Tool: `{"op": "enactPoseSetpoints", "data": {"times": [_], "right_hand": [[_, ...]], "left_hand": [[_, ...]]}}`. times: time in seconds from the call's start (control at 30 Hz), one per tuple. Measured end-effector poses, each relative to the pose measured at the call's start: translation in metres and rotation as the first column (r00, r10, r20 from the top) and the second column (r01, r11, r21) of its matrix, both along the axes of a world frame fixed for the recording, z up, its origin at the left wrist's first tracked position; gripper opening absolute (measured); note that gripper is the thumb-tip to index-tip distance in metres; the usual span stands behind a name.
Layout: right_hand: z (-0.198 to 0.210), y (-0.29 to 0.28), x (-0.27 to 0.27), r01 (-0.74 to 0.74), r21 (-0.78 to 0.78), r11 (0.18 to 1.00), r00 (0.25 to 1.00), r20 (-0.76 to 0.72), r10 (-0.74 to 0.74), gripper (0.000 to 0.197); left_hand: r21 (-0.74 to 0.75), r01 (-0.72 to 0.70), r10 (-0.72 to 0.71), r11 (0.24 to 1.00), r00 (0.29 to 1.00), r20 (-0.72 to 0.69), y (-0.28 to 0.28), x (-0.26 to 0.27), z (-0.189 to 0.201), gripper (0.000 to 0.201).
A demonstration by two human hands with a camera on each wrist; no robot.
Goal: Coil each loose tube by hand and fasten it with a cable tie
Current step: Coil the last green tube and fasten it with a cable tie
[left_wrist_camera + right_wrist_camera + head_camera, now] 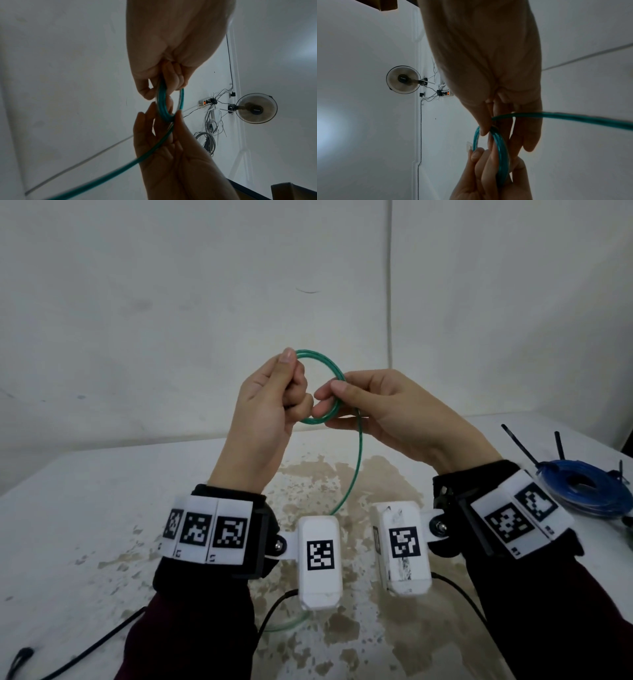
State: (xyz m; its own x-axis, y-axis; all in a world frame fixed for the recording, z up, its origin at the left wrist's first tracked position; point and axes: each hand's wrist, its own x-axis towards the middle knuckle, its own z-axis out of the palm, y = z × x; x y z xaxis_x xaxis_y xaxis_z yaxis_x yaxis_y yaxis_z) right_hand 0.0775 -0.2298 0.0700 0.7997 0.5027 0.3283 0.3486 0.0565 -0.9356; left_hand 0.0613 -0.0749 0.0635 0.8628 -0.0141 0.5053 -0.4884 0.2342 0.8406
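A left hand (171,47) grips a small coil of green tube (164,106) while the right hand (180,162) pinches its lower edge; a wall fan (256,108) hangs beyond.

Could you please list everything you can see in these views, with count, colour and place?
green tube: one, green, partly coiled in the air between both hands, its loose length hanging to the table
blue tube coil: one, blue, on the table at the right edge
cable ties: several, black, sticking up beside the blue tube coil
table: one, white with worn brown patches, below the hands
fan: one, dark, on the wall
power strip: one, white, on the wall beside the fan
wrist cameras: two, white with black markers, one strapped on each wrist
left hand: one, grips the coil's left side
right hand: one, pinches the coil's right side
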Motion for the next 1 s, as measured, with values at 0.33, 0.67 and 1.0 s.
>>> {"op": "enactPoseSetpoints", "data": {"times": [0.33, 0.67, 1.0], "right_hand": [[-0.002, 0.005, -0.002, -0.141, 0.131, 0.981, 0.976, -0.146, 0.160, 0.039], [0.001, -0.004, 0.003, -0.067, 0.012, 0.998, 0.995, -0.074, 0.068, 0.037], [0.002, -0.009, 0.003, -0.030, -0.041, 0.999, 0.996, -0.080, 0.027, 0.040]], "left_hand": [[-0.119, -0.004, 0.006, 0.993, 1.000, 0.014, 0.001, -0.001, 0.003, 0.035], [0.181, 0.265, -0.222, 0.947, 0.948, -0.229, 0.006, -0.007, 0.005, 0.031], [0.324, 0.027, -0.038, 0.946, 0.999, 0.029, 0.003, -0.006, 0.000, 0.031]]}}
